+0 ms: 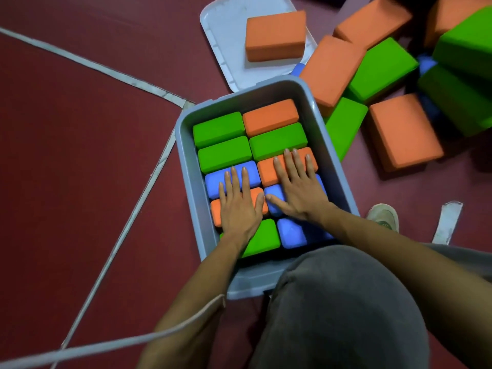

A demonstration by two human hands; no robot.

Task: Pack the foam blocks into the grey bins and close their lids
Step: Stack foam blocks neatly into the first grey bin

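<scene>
A grey bin [186, 161] stands on the red floor in front of me, filled with two rows of green, orange and blue foam blocks. My left hand [238, 203] lies flat, fingers spread, on a blue block [213, 179] and an orange block [217, 211] in the left row. My right hand [298, 186] lies flat on an orange block [266, 170] and a blue one in the right row. Neither hand grips anything. The bin's light grey lid [229, 35] lies upside down on the floor beyond the bin, with one orange block [275, 35] on it.
A heap of loose orange [404, 131] and green [382, 69] blocks, with some blue ones underneath, lies at the right beyond the bin. My grey-trousered knee [346, 302] and a shoe [383, 215] are at the near right. White lines cross the floor; a cord runs at bottom left.
</scene>
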